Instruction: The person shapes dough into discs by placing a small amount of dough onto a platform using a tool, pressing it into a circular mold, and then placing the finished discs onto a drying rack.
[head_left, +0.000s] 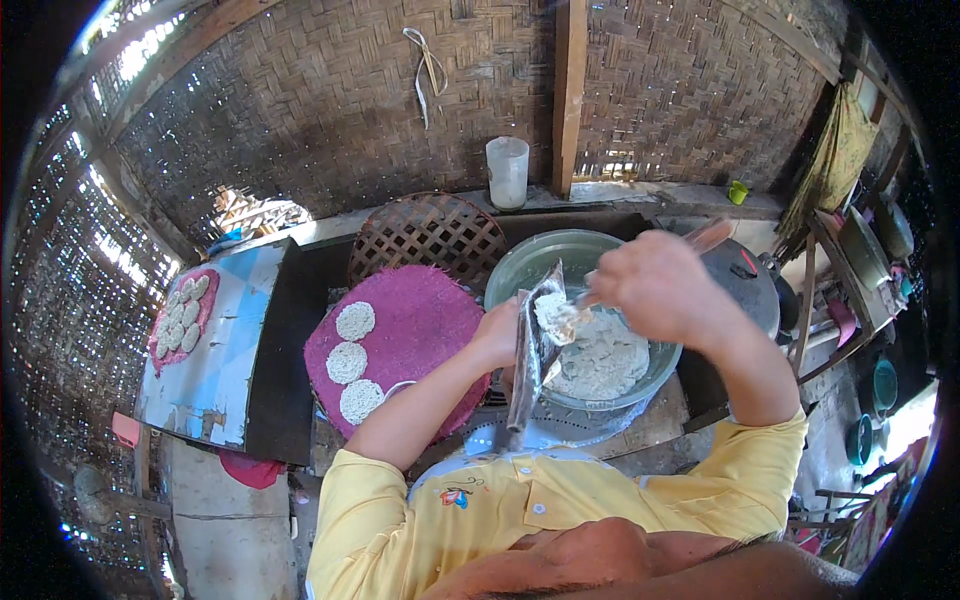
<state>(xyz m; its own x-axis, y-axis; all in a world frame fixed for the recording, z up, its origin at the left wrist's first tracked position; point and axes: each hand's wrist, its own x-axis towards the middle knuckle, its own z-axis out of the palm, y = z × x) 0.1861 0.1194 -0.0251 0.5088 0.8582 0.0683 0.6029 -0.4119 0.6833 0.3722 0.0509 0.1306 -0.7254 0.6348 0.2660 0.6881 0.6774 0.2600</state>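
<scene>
My left hand (pixel 497 335) grips a dark, shiny, long holder (pixel 528 365) whose upper opening has white dough in it; its exact kind is unclear. In my right hand (pixel 660 285) is a wooden-handled spoon (pixel 712 235), its dough-smeared end touching the holder's mouth. Both hands are over a green basin (pixel 510 265), where a lump of pale, sticky dough (pixel 605 360) lies. Left of the basin, a purple round mat (pixel 430 320) carries three lacy white dough rounds (pixel 346 362) along its left side. A pale ring edge shows partly behind my left forearm.
A woven basket (pixel 428 240) stands behind the mat. Further back is a cloudy plastic container (pixel 508 172). At far left, a blue-and-white table (pixel 225 330) bears a pink mat with several rounds (pixel 182 315). A dark round lid (pixel 745 290) sits right of the basin.
</scene>
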